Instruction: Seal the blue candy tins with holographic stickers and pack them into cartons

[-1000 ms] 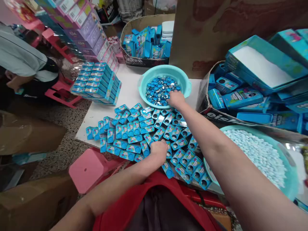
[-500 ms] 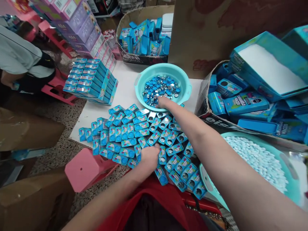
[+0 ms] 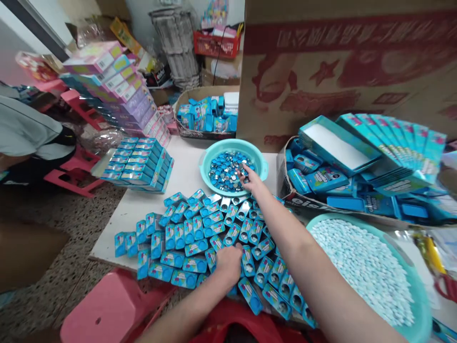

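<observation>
Many small blue candy tins (image 3: 197, 246) lie close together on the white table, some with a round lid in their top and others with an open hole. My left hand (image 3: 228, 264) rests among them with its fingers curled down; what is under the fingers is hidden. At the near right rim of a turquoise basin (image 3: 264, 171), my right hand (image 3: 249, 179) is turned partly palm up, fingers curled around several small round lids. More blue and silver lids (image 3: 224, 174) fill the bottom of this basin.
Pale mints fill a larger turquoise basin (image 3: 423, 305) at right. A carton (image 3: 285, 183) of blue packs stands behind it. Stacked blue boxes (image 3: 139, 164) stand at left, beyond a pink stool (image 3: 103, 305). A person (image 3: 30, 133) is at far left.
The view has tilted upward. My right hand has lifted from among the lids and turned partly palm up, with lids in its fingers. My left hand stays among the tins.
</observation>
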The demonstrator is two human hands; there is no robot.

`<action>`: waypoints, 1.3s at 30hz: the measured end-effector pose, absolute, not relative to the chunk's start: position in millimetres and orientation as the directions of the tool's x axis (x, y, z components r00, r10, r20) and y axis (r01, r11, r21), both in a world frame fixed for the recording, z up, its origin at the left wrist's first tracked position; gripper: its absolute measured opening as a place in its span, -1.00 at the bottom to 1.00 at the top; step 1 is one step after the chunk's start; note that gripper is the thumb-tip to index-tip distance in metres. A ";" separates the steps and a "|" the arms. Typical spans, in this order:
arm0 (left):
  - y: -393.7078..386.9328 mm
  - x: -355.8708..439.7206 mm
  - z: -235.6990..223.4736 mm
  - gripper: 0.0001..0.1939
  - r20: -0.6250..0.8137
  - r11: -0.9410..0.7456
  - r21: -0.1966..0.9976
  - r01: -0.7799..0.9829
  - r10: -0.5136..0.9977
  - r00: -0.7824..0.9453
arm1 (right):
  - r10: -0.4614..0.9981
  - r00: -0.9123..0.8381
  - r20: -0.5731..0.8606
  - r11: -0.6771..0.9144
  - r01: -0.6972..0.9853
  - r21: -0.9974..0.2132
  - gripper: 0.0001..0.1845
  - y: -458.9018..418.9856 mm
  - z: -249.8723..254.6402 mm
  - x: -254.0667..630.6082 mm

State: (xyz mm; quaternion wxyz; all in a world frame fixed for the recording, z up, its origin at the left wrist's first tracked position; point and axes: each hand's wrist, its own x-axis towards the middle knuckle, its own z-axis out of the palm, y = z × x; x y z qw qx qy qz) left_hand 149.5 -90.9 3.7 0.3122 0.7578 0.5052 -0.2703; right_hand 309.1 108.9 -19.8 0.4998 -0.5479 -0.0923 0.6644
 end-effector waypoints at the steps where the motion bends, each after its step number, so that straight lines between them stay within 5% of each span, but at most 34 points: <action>1: -90.9 147.1 2.7 -0.50 -0.712 -0.310 0.216 0.926 0.599 0.367 | 0.770 0.072 -0.634 -0.461 -0.623 -0.632 -0.75 104.4 -13.7 306.8; 4: -90.7 136.5 0.2 -0.51 -0.670 -0.365 0.266 0.892 0.595 0.444 | 0.789 -0.004 -0.614 -0.415 -0.741 -0.528 -0.71 85.7 3.5 297.1; 7: -86.0 119.7 3.7 -0.71 -0.617 -0.363 0.370 0.855 0.592 0.518 | 0.795 -0.056 -0.604 -0.408 -0.786 -0.465 -0.68 51.4 15.8 282.0; 10: -71.6 99.1 15.3 -0.74 -0.445 -0.169 0.609 0.775 0.736 0.511 | 0.782 -0.059 -0.621 -0.418 -0.788 -0.452 -0.64 0.7 17.7 256.7; 13: -53.6 80.5 25.2 -0.54 -0.296 -0.019 0.803 0.595 0.855 0.427 | 0.766 -0.013 -0.643 -0.416 -0.773 -0.480 -0.59 -55.2 9.3 219.6; 17: -47.2 61.6 19.5 -0.67 -0.392 0.109 0.880 0.462 0.716 0.578 | 0.712 -0.025 -0.702 -0.502 -0.717 -0.483 -0.45 -113.8 -5.0 171.0; 21: -60.6 49.8 8.8 -0.78 -0.546 0.311 0.836 0.453 0.561 0.622 | 0.676 -0.019 -0.737 -0.511 -0.733 -0.449 -0.43 -143.6 -10.5 150.3; 26: -67.9 51.4 9.2 -0.85 -0.616 0.348 0.787 0.509 0.485 0.621 | 0.651 0.073 -0.756 -0.458 -0.756 -0.468 -0.48 -152.2 -14.3 154.2; 30: -60.5 59.3 4.5 -0.76 -0.604 0.225 0.761 0.609 0.587 0.538 | 0.621 0.114 -0.776 -0.402 -0.803 -0.440 -0.57 -152.8 -17.3 162.2; 34: -46.8 69.2 3.5 -0.91 -0.592 0.087 0.718 0.690 0.597 0.542 | 0.654 0.072 -0.753 -0.331 -0.868 -0.371 -0.62 -158.9 -8.1 176.4; 39: -26.4 97.6 7.9 -0.88 -0.542 -0.362 0.425 0.830 0.632 0.553 | 0.677 0.092 -0.731 -0.320 -0.857 -0.405 -0.61 -172.2 3.8 200.3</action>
